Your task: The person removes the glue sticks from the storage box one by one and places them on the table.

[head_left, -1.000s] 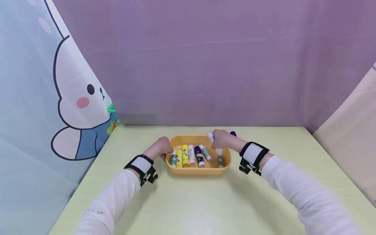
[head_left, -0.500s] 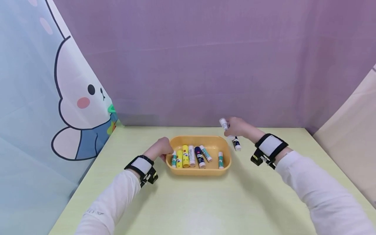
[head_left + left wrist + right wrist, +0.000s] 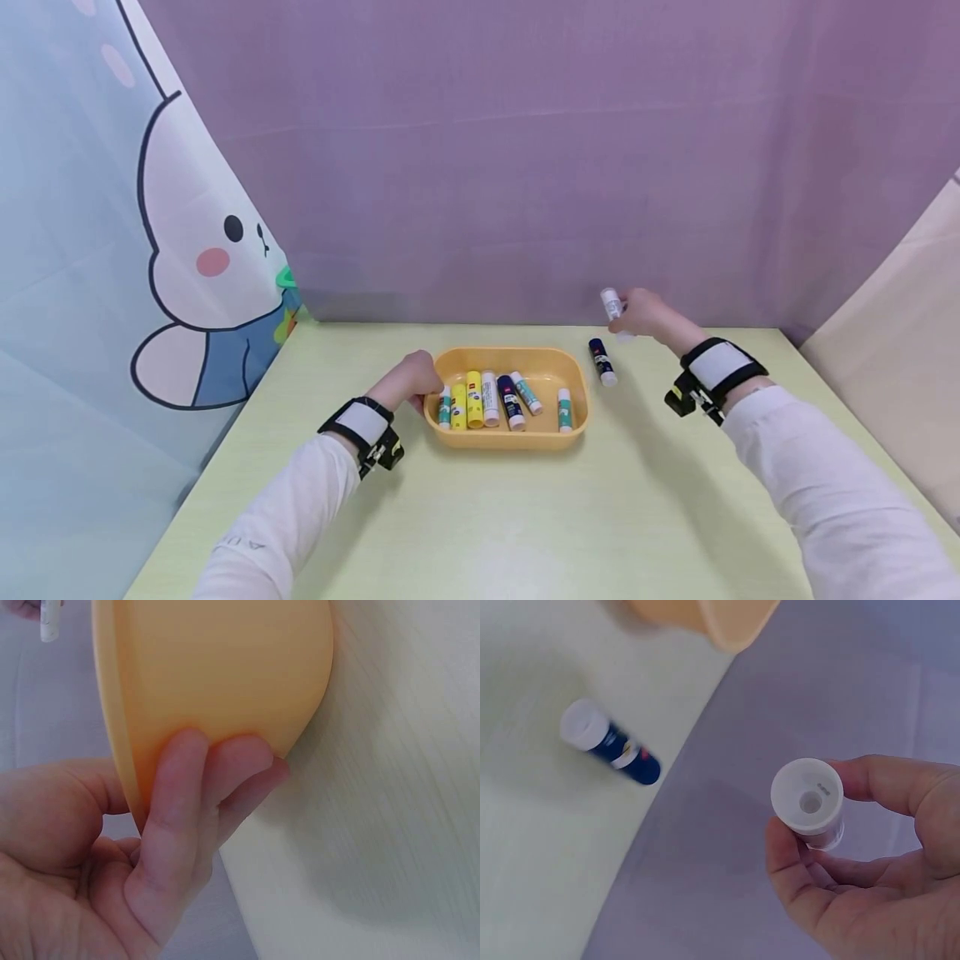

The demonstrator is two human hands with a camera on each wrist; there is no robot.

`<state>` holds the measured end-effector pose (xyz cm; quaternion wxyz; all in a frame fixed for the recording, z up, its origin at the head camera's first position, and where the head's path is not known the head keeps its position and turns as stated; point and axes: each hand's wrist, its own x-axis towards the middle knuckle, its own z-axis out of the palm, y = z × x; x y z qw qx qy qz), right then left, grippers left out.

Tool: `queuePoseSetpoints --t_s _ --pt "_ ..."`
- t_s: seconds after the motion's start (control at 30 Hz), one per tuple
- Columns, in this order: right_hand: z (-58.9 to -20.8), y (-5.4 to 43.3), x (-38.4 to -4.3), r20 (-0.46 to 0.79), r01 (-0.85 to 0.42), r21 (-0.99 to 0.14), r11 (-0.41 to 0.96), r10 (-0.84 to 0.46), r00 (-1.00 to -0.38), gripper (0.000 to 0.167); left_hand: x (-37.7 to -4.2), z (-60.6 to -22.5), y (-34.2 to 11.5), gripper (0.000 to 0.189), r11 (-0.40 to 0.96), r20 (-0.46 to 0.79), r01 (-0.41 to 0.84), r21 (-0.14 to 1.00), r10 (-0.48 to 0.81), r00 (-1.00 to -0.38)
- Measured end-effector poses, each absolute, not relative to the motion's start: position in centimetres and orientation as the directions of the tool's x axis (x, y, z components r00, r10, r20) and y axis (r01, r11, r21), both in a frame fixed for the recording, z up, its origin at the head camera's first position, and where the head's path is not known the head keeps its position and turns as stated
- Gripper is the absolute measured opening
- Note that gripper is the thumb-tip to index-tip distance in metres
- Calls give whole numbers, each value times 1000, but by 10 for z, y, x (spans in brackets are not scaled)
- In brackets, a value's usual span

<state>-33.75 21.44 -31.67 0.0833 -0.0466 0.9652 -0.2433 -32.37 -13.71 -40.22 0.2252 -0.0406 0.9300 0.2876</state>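
Observation:
My left hand (image 3: 415, 377) grips the left end of a yellow-orange plastic basket (image 3: 510, 439), thumb on the inner side and fingers against the outer wall, as the left wrist view shows. Inside the basket lie several glue sticks: yellow ones (image 3: 474, 400), a white one (image 3: 490, 400), a dark blue one (image 3: 512, 403) and teal-and-white ones (image 3: 564, 410). Above the table, right of the basket, my right hand (image 3: 647, 314) pinches a white glue stick (image 3: 808, 796) between thumb and fingers. Below that hand, a dark blue glue stick (image 3: 602, 362) with a white end lies on the table.
The light green table (image 3: 495, 517) stretches in front of the basket and to both sides. A purple cloth (image 3: 525, 167) hangs behind the table's back edge. On the left hangs a blue curtain (image 3: 67, 333) with a cartoon figure.
My right hand has carried the white glue stick from over the basket to the right, past the blue one on the table. The left hand stays on the basket.

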Motion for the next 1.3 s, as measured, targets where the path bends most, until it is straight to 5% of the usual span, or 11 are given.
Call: queuePoseSetpoints --t_s 0.43,0.7,1.3 --pt "-344 247 -348 -128 11 -489 872 -59 -990 60 -322 -401 -137 31 842 -432 -184 507 64 -900" --pt "-371 258 -354 -65 -2 -504 864 -40 -997 45 -322 -400 -138 29 846 -437 -189 499 58 -898" --pt "-418 260 -359 -137 65 -501 863 -5 -991 59 -319 -399 -137 31 840 -437 -185 510 68 -897"
